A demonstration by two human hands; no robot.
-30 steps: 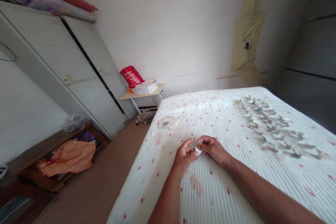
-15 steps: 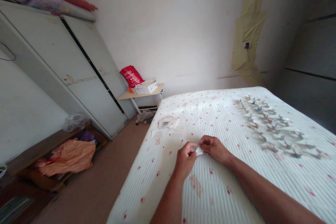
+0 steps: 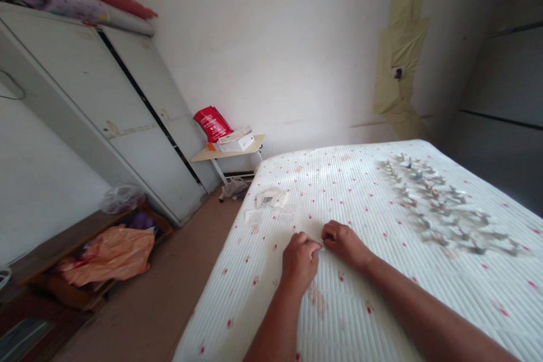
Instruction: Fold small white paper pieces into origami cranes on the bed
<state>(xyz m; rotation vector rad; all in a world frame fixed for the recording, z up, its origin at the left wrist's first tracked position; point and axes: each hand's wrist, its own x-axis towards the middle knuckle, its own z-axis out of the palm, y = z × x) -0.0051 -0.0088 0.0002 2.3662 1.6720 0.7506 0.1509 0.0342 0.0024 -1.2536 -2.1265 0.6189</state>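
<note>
My left hand (image 3: 299, 263) is over the quilted bed cover, its fingers closed and pressed together towards my right hand (image 3: 343, 241). The right fingers are pinched too, with the two hands almost meeting. Between the fingertips only a pale sliver of a small white piece of paper (image 3: 320, 244) shows; the hands hide the rest. Beyond my left hand lie a crumpled white wrapper (image 3: 271, 198) and two flat printed paper slips, one on the left (image 3: 254, 216) and one on the right (image 3: 287, 214).
Several small folded, pointed pieces (image 3: 449, 201) stand in rows on the right of the bed cover (image 3: 339, 181). A small table (image 3: 229, 154) beyond the bed bears a red bag (image 3: 212, 123) and a white box (image 3: 237, 143). A wardrobe (image 3: 127, 102) stands on the left.
My left hand has turned over, its back now facing up. The white paper, plainly visible between the fingertips before, is now almost hidden. My right hand has barely moved.
</note>
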